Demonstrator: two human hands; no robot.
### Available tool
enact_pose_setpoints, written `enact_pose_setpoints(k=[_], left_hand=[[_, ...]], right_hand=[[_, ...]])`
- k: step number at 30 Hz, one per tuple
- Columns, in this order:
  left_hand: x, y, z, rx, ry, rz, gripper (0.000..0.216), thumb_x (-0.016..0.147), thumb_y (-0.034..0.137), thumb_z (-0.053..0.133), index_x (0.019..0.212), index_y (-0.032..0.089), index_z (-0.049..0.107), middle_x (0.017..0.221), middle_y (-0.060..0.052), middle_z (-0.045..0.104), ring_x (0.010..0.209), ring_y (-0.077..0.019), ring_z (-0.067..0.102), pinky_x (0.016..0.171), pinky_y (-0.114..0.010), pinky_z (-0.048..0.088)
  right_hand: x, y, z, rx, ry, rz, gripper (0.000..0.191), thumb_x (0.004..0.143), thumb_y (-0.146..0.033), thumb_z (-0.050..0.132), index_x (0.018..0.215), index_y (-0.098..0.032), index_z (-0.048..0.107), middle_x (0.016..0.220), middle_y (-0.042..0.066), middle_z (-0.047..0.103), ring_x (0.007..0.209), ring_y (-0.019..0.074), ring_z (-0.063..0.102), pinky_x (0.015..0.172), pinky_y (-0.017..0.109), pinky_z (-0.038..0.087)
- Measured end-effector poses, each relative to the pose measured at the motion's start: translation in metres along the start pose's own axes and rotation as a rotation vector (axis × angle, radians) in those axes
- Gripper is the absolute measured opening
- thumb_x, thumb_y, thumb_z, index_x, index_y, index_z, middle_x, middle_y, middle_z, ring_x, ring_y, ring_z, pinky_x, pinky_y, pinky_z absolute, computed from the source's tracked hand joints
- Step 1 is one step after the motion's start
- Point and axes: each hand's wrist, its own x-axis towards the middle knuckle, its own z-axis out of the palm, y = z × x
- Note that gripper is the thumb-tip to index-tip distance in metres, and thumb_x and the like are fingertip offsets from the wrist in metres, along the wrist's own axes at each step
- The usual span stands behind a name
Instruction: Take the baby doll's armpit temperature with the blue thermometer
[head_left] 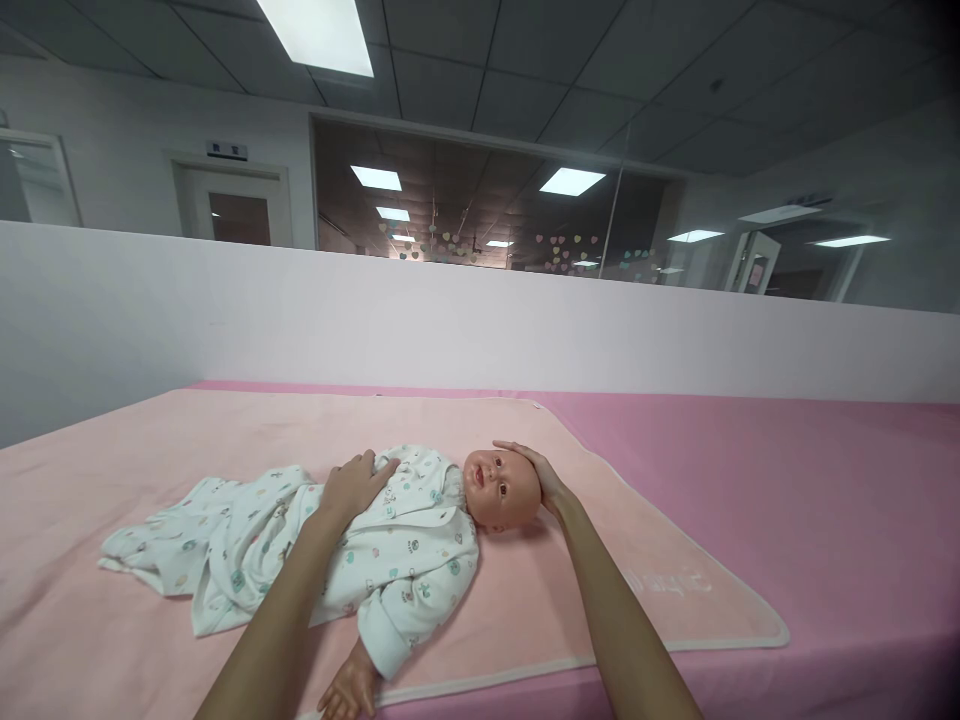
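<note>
A baby doll [504, 490] in a white patterned outfit [409, 550] lies on its back, its bald head toward the right. My left hand [358, 484] rests on the doll's belly, fingers laid out over the cloth. Against the crown of the doll's head, my right hand [544, 478] is cupped with its fingers stretched along the far side; part of the palm is hidden. One doll hand [351, 690] sticks out of the near sleeve. The trouser legs spread to the left, and no feet show.
Beneath the doll is a peach blanket [540, 620] with pale edging, spread over a pink sheet [750, 470]. A low white partition [480, 330] runs along the back. Beyond it are a large window [480, 200] and a door [236, 205].
</note>
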Motion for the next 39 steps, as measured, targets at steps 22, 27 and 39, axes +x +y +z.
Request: enact_pose_setpoints(k=[22,27,39], left_hand=[[0.002,-0.003,0.004,-0.003,0.016,0.009,0.049,0.076,0.060,0.019,0.074,0.019,0.046,0.084,-0.011,0.061,0.081,-0.0269,0.057,0.072,-0.036,0.036],[0.001,-0.002,0.002,-0.009,0.010,0.004,0.048,0.076,0.060,0.020,0.073,0.019,0.045,0.084,-0.011,0.061,0.082,-0.0271,0.056,0.071,-0.036,0.036],[0.001,-0.002,0.002,-0.030,0.006,0.002,0.050,0.075,0.061,0.019,0.074,0.019,0.046,0.084,-0.012,0.062,0.082,-0.0277,0.057,0.073,-0.037,0.036]], right_hand=[[-0.001,-0.001,0.001,0.026,-0.053,0.046,0.032,0.070,-0.042,0.051,0.085,-0.017,0.063,0.083,0.005,0.066,0.077,0.0187,0.061,0.080,0.031,0.045],[0.000,0.000,0.000,-0.007,-0.009,0.016,0.036,0.069,-0.043,0.053,0.094,-0.018,0.061,0.093,0.004,0.065,0.086,0.0196,0.060,0.082,0.031,0.045],[0.003,0.002,-0.003,0.017,-0.041,0.032,0.034,0.068,-0.043,0.052,0.087,-0.016,0.062,0.083,0.005,0.066,0.080,0.0195,0.061,0.080,0.032,0.045]])
